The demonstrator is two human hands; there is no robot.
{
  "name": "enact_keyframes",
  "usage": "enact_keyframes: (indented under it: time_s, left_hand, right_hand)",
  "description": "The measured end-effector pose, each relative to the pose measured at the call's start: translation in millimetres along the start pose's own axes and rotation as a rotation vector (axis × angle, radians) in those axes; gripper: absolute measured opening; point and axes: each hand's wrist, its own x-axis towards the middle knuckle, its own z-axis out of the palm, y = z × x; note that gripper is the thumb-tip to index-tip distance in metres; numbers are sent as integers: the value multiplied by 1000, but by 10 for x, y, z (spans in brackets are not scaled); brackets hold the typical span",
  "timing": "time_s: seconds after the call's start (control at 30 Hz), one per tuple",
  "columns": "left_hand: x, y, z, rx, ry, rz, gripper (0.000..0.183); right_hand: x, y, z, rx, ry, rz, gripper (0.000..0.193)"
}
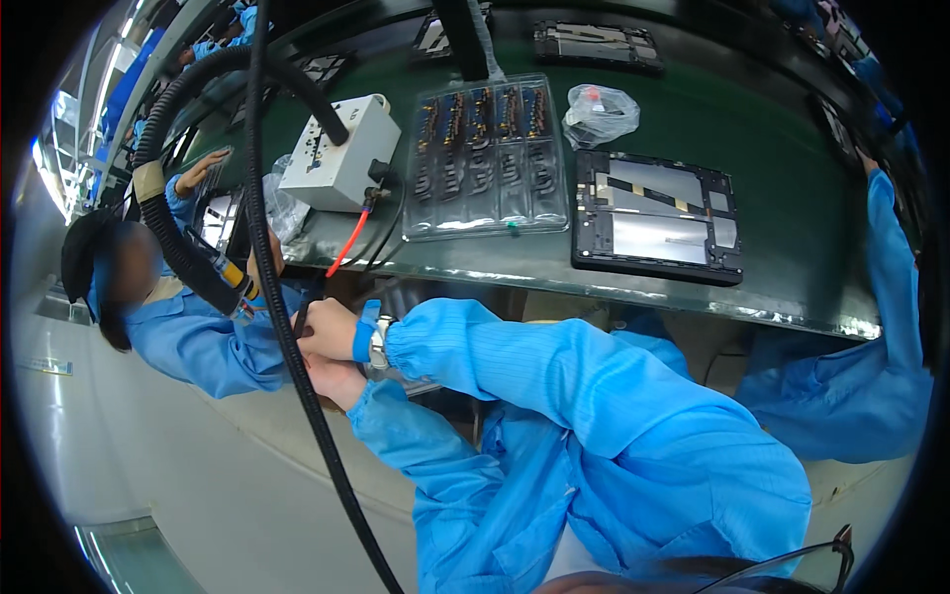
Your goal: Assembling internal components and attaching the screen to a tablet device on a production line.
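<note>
One black cable (255, 148) crosses before the right hand (333, 330) and left hand (334, 379), close together, grip unclear; beside a white box (336, 173), a tray (485, 226) holds parts (482, 168).

This looks like a factory workroom for electronics. A long green bench (802, 238) runs across it, with flat open gadgets (663, 238) near and far showing their insides. A clear tray (480, 230) of tiny parts (480, 114) sits beside the near one. A worker in blue (203, 337) is on the left, another worker (841, 401) on the right.
</note>
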Motion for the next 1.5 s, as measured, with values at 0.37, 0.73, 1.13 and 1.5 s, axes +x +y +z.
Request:
enact_keyframes:
  time_s: [0.37,0.73,1.13,1.5]
  left_hand:
    - [-670,233,863,69,13,236,51]
    - [-522,22,574,-329,-961,-88,47]
    - [-2115,-2208,3044,1122,-1479,602,25]
    - [-2027,-2754,3141,1355,-1687,599,30]
  right_hand:
    - [23,329,397,1450,-158,722,19]
    - [-970,-344,-689,1306,194,492,18]
    - [-2135,-1047,-4310,-565,595,376,16]
    - [-2110,-718,-4457,-429,579,368,16]
